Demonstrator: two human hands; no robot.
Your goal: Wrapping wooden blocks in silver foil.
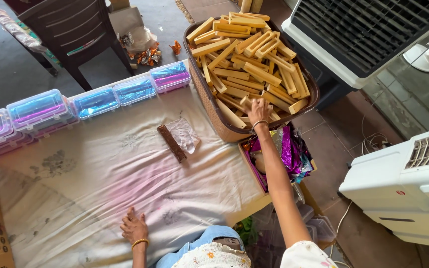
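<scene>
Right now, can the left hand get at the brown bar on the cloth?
Probably yes: the left hand lies flat on the cloth, and nothing stands between it and the brown bar.

Clear wrapper [184, 135] mid-cloth; purple foil wrappers [290, 151] in box at right

The right hand's [259, 111] fingertips sink out of sight among wooden blocks [247, 59]; the basket's [209, 101] far rim, a chair [70, 30] and two coolers [373, 34] run off frame.
</scene>
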